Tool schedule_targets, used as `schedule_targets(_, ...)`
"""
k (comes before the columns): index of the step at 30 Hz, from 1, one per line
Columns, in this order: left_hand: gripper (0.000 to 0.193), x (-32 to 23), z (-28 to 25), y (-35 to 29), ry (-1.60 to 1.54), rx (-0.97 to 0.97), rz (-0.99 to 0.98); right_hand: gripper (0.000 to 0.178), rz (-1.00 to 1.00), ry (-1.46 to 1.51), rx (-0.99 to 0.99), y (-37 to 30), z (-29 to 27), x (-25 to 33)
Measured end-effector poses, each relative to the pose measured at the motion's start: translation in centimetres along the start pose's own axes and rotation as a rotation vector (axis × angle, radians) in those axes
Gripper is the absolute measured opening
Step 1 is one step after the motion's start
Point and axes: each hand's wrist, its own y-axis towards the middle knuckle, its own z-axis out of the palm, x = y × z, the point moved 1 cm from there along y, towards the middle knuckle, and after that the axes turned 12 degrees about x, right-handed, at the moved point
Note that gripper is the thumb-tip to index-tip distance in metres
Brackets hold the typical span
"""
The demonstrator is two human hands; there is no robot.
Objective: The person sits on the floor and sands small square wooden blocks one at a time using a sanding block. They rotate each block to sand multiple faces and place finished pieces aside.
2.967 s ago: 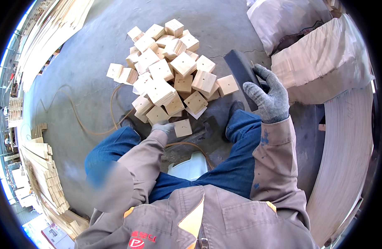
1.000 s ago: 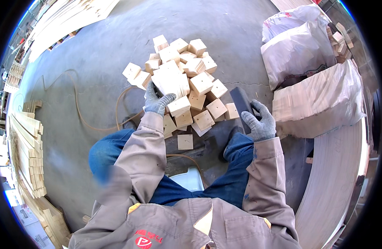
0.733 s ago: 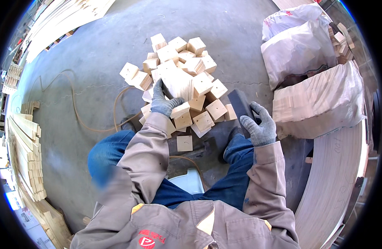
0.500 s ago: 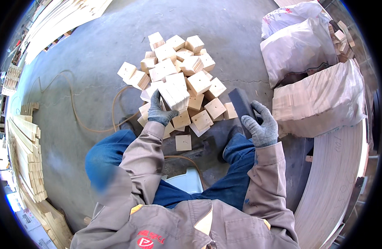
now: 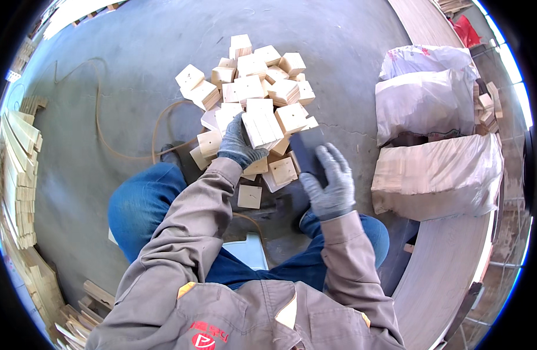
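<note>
My left hand, in a grey glove, is closed on a pale wooden block with layered edges, held over the near part of a pile of similar wooden blocks. In my gloved right hand is a dark, flat rectangular block. Its far end is close to the right side of the held wooden block; whether the two touch, I cannot tell. The underside of the dark block is hidden. One single wooden block lies on the floor nearer to me, apart from the pile.
White sacks stand at the right, beside a long pale board stack. A tan hose curls over the grey floor at left. Wooden strips are stacked at far left. A light-blue seat shows between my legs.
My right hand has carried the dark block leftward, closer to the wooden block in my left hand. The left hand keeps its grip. The whole view has shifted a little.
</note>
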Motion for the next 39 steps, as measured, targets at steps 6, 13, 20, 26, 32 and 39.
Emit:
schedule_targets(6,0.049,0.1,1.6,-1.0,-0.15,0.115,-0.028,0.059,-0.071,-0.206,0.118,2.3,5.8,3.2)
schedule_targets(13,0.04,0.1,-0.6,-0.5,0.46,0.321,0.158,0.054,-0.023,-0.29,0.146,5.5,8.8,3.7)
schedule_targets(20,0.039,0.2,-3.5,1.8,0.879,0.396,0.39,0.055,0.196,-0.373,0.27,14.6,9.2,5.1)
schedule_targets(26,0.056,0.1,-3.7,2.3,0.669,0.274,0.187,0.057,0.059,-0.361,0.192,9.6,9.2,3.8)
schedule_targets(32,0.076,1.1,-2.5,1.1,0.941,0.209,0.336,0.058,0.031,-0.327,0.126,0.7,8.0,3.8)
schedule_targets(39,0.064,0.8,-6.8,3.7,0.706,0.185,0.365,0.055,-0.007,-0.314,0.143,6.1,9.4,5.0)
